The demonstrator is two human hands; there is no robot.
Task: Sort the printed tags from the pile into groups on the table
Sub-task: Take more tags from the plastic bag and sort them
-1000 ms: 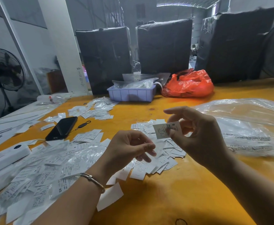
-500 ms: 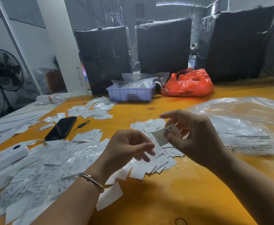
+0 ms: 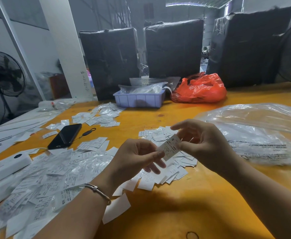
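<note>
S tag pinched in both hands, right upper end, left lower, long axis tilted over pile.

Warehouse workroom: black-wrapped bales, metal roof, tag-strewn yellow table, standing fan.

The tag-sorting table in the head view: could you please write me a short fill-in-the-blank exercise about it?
1. The tag held between the left hand and the right hand is printed with the size letter ____.
2. The plastic bag beside the lavender tray is coloured ____.
3. The black phone lies with its screen facing ____.
4. The bracelet sits on the ____ wrist.

Missing words: S; red; up; left
</note>
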